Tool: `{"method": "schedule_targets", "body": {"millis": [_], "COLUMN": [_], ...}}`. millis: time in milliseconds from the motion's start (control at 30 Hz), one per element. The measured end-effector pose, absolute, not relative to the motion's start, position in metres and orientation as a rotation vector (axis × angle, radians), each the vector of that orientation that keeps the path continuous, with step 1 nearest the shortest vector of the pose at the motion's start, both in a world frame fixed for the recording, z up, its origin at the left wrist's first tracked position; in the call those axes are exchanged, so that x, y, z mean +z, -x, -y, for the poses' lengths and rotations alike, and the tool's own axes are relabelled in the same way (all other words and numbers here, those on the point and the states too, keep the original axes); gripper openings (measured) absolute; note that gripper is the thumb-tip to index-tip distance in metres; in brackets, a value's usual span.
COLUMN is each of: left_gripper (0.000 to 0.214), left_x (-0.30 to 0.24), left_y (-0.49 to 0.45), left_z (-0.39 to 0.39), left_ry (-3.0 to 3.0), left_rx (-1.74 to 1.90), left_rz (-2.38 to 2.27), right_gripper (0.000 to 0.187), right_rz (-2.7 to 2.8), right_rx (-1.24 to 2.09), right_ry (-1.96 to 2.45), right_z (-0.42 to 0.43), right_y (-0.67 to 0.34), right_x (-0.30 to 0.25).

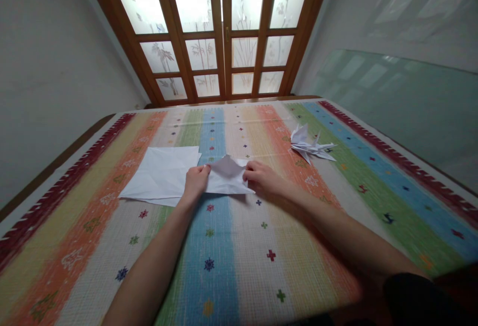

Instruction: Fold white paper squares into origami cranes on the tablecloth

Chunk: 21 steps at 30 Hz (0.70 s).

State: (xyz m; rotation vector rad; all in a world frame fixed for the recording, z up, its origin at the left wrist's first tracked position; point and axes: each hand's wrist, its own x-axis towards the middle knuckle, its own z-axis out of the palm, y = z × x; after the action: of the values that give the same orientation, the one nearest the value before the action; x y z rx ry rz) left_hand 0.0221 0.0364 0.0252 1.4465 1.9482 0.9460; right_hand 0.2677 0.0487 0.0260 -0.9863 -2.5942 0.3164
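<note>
Between my two hands is a white sheet of paper [227, 179], partly folded, with a raised peak along its far edge. My left hand [196, 180] pinches its left side, thumb on top. At its right edge the fingers of my right hand [261, 176] are closed on the paper. Just left of my left hand lies a small stack of white paper sheets [159, 171], its edges slightly out of line. Farther off to the right, folded white paper cranes [311, 146] sit bunched together; their exact number is hard to make out.
A striped, patterned tablecloth [209, 286] covers the table. Beyond its far edge stand wooden doors [224, 62] with frosted panes. A plain wall [48, 52] rises on the left, and a pale green glass panel [392, 102] runs along the right wall.
</note>
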Motion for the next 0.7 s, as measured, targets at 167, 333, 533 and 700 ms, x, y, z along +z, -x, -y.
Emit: {"method": "schedule_targets", "body": {"millis": [167, 333, 533, 700], "left_gripper": [0.027, 0.025, 0.027, 0.083], "left_x": [0.027, 0.04, 0.05, 0.046], "left_y": [-0.009, -0.001, -0.008, -0.024], "left_z": [-0.041, -0.038, -0.036, -0.027], "left_ry": [-1.155, -1.311, -1.559, -1.23], "left_rx": [1.095, 1.012, 1.243, 1.204], "left_rz": [-1.868, -1.869, -1.574, -0.897], "right_gripper": [0.013, 0.008, 0.019, 0.017], "right_rz": [2.372, 2.046, 1.602, 1.283], "right_rx": [0.281, 0.488, 0.74, 0.901], "right_ry": [0.86, 0.941, 1.061, 1.137], "right_z": [-0.052, -0.048, -0.046, -0.054], "right_y": [-0.283, -0.296, -0.293, -0.277], "right_x": [0.023, 0.034, 0.043, 0.034]}}
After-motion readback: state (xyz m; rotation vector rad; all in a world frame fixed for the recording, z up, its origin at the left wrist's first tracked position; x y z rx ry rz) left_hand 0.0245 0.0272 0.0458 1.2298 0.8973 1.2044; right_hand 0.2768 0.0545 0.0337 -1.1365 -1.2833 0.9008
